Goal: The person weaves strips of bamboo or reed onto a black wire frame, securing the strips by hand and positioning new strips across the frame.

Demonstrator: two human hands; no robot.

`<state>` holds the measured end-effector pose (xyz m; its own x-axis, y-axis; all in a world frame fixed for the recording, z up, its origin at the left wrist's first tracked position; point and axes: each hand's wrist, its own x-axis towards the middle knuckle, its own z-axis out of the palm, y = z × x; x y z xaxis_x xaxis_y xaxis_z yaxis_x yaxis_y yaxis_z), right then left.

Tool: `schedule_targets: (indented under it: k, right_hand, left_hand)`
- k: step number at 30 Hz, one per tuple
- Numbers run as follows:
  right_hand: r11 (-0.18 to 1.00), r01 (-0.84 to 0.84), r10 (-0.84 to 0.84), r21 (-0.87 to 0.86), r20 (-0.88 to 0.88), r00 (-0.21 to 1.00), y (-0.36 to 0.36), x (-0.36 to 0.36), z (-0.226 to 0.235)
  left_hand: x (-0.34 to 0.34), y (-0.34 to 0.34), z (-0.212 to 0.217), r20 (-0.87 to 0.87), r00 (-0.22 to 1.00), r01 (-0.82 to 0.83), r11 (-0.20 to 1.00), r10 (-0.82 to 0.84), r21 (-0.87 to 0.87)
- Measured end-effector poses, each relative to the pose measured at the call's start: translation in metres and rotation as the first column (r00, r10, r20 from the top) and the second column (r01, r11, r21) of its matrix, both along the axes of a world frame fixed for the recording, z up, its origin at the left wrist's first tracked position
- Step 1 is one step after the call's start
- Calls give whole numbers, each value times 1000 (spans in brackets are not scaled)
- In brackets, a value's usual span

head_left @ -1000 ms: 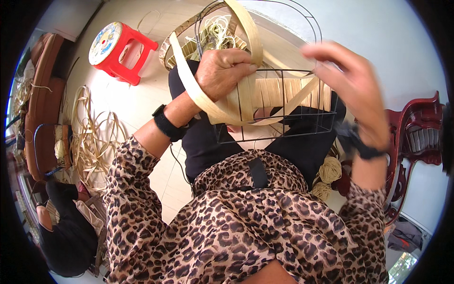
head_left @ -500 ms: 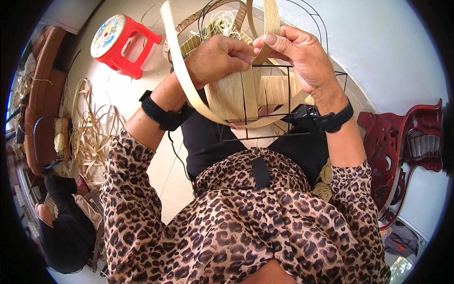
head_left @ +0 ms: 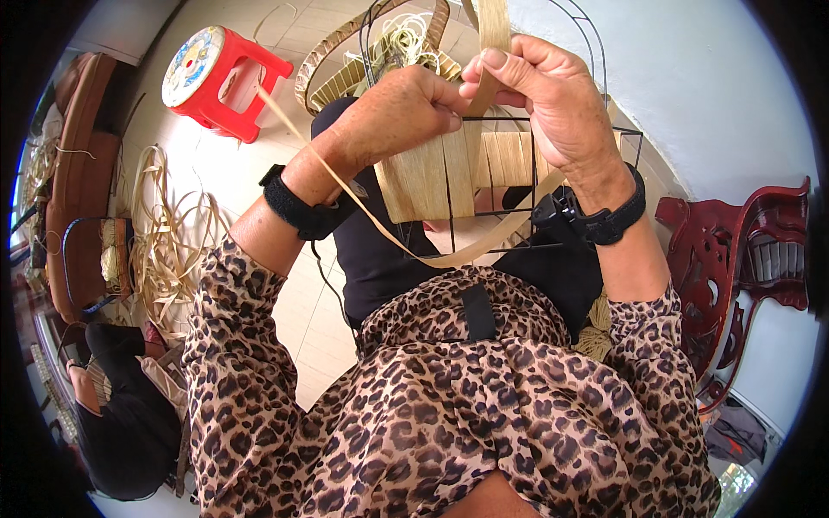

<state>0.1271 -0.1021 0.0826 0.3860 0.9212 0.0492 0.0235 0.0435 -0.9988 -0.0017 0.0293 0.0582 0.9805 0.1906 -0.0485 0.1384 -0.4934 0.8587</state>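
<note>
Over my lap stands a black wire basket frame (head_left: 641, 142), its sides partly wrapped with flat tan strips (head_left: 419, 186). My right hand (head_left: 561, 104) pinches a long flat tan strip (head_left: 495, 26) between thumb and fingers above the frame's upper wire. Close beside it, my left hand (head_left: 393, 112) is closed, its fingertips at the strip where it meets that wire; the exact grip is partly hidden. The strip's loose length (head_left: 492, 246) loops below the frame and rises in front of my left forearm to a free end near the stool.
A red stool (head_left: 229, 86) with a printed top stands at the far left. A heap of loose strips (head_left: 168, 250) lies on the floor at left. Beyond my hands is another basket with a brown-wrapped handle (head_left: 319, 56). Carved dark red furniture (head_left: 734, 268) stands at right; another person sits lower left.
The strip's loose end has swung left and lower, from upright beside my left hand to a slant across the forearm. The strip loop above my right hand has risen slightly. Both hands stay close together.
</note>
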Motion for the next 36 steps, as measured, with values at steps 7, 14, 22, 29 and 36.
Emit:
schedule_targets:
  k: [7, 14, 22, 29, 36]
  right_hand:
    - [997, 75, -79, -32, -161, 984, 0, 18, -13]
    - [996, 76, -82, -35, -199, 977, 7, 20, -20]
    - [999, 41, -41, -3, -174, 984, 8, 17, -14]
    - [995, -49, 57, 82, -95, 994, -1, 5, -2]
    - [949, -203, 198, 241, 45, 979, -35, -26, 15]
  left_hand:
    - [1, 0, 0, 4, 1000, -26, 998, 26, -49]
    - [1, -1, 3, -52, 998, -48, 997, 45, -52]
    - [1, -2, -3, -2, 998, -69, 997, 69, -26]
    - [0, 2, -7, -27, 998, -53, 991, 50, -125]
    - [-4, 3, -2, 14, 999, -45, 997, 46, -58]
